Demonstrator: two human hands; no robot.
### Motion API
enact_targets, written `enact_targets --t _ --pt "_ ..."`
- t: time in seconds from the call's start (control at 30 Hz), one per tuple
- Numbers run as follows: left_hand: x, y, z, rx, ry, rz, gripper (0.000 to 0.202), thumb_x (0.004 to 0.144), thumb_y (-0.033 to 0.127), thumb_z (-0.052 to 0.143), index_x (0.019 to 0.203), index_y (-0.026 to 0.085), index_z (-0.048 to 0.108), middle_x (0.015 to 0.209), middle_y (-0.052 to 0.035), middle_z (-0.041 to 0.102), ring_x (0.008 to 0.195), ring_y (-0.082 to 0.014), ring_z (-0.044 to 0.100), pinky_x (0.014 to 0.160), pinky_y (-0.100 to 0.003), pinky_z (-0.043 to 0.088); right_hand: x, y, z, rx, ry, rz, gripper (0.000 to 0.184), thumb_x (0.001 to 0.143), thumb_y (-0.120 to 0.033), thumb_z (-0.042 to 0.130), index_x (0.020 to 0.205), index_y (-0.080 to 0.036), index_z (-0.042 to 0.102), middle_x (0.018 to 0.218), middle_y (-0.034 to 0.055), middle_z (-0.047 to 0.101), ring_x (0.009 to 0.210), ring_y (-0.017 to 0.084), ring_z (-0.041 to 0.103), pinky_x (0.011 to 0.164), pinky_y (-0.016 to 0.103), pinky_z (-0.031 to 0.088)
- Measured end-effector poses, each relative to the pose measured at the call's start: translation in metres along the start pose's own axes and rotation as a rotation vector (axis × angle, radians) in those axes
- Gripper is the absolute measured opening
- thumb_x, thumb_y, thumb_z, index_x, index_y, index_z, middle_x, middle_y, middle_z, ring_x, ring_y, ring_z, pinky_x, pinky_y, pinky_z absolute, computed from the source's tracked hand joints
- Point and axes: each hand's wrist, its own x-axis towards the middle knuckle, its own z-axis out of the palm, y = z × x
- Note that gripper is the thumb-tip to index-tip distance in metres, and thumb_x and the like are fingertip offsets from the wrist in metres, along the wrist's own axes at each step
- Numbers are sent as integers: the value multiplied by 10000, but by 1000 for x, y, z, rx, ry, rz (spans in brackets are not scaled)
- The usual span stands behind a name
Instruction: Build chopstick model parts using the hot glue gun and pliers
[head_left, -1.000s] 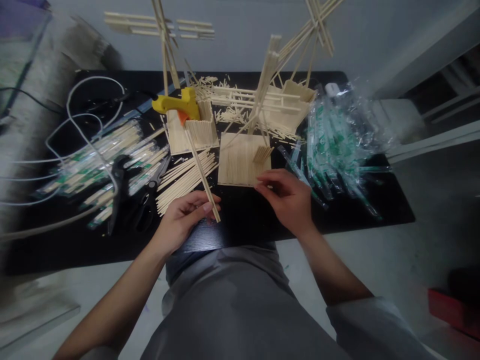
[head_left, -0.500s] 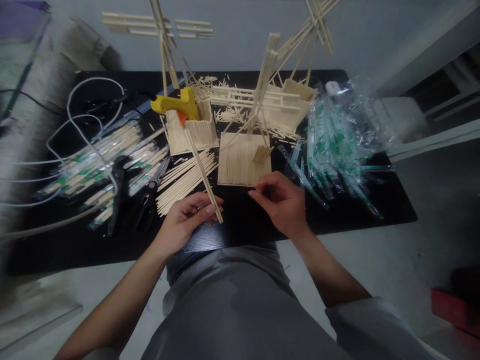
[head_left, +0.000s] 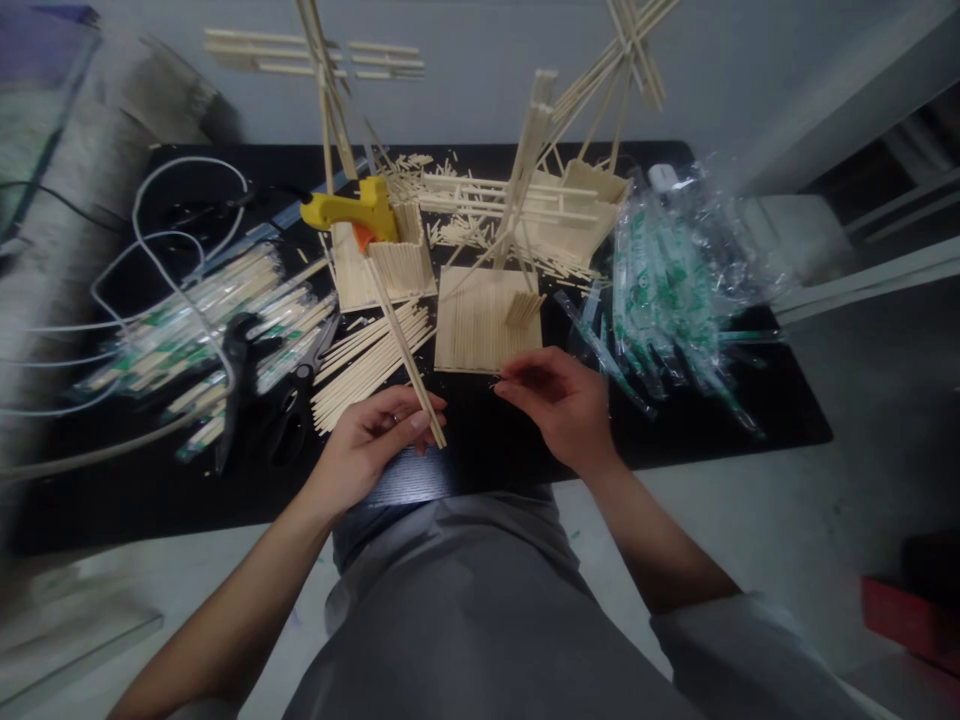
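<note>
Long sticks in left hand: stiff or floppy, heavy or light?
Likely stiff: the long sticks run straight, with the left hand gripping near one end. Probably light, being so thin. Perhaps easy to snap sideways, given that thinness.

One left hand (head_left: 384,432), one right hand (head_left: 561,408) — one glue gun (head_left: 367,210), one tabletop (head_left: 480,450) — sticks (head_left: 408,360) too many to count.

Dim, greyish light, faint glare on the black tabletop (head_left: 409,480), soft blur toward stretched edges.
</note>
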Motion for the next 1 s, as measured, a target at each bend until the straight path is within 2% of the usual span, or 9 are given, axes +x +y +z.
enact_targets --t 0.17,0.37,0.47,0.57,0.7,0.77,0.87,0.93,1.0 --pt "0 1 1 1 1 9 246 920 389 789 1062 190 813 813 -49 746 692 -122 660 624 -216 529 0 -1 -2 6 -44 26 133 836 -252 860 947 -242 788 914 3 794 830 156 750 839 321 648" --pt "0 1 1 0 -8 1 222 936 363 773 1076 194 808 815 -47 746 702 -123 660 639 -219 524 1 -3 -2 -13 -75 30 117 877 -335 832 890 -231 780 813 3 781 657 136 697 665 290 616" --pt "0 2 1 1 -9 -2 240 928 372 780 1075 185 809 814 -54 747 699 -133 659 627 -228 521 0 -5 -1 -37 -103 43 169 930 -389 772 920 -220 758 780 9 759 647 140 676 645 287 583" --pt "-1 3 2 -1 -13 -18 258 923 384 784 1076 178 810 815 -59 751 700 -139 660 629 -234 522 -1 -5 1 -68 -178 16 192 969 -386 715 894 -209 706 752 -6 688 685 138 650 661 274 537" --pt "-3 4 5 -12 -44 -25 240 933 373 773 1084 190 811 815 -51 751 704 -130 660 645 -224 526 -2 -5 9 -145 -257 -17 392 1086 -365 486 726 -216 523 645 -44 493 597 114 495 596 269 423" --pt "-3 4 7 -18 -52 -27 244 932 372 773 1086 187 809 833 -54 754 707 -129 660 648 -224 530 -1 -5 15 -207 -308 -28 370 1077 -362 524 738 -213 539 655 -45 510 614 115 508 622 269 433" --pt "-3 4 8 -12 -66 -39 249 929 375 773 1079 178 803 864 -61 759 715 -129 661 659 -226 538 3 -5 24 -131 -310 -19 95 983 -305 699 974 -212 679 924 6 713 830 142 671 764 268 532" --pt "-3 5 9 13 -79 -39 244 928 386 772 1044 174 799 854 -58 756 704 -128 654 658 -229 541 5 -5 28 -47 -364 5 169 984 -284 692 1141 -224 705 1126 44 746 972 161 711 845 282 571" --pt "-3 7 9 47 -89 -33 231 925 394 771 1000 176 794 812 -44 747 676 -125 641 650 -234 541 6 -5 29 -1 -453 28 205 984 -314 702 1169 -229 728 1165 55 758 1019 176 727 872 297 591"
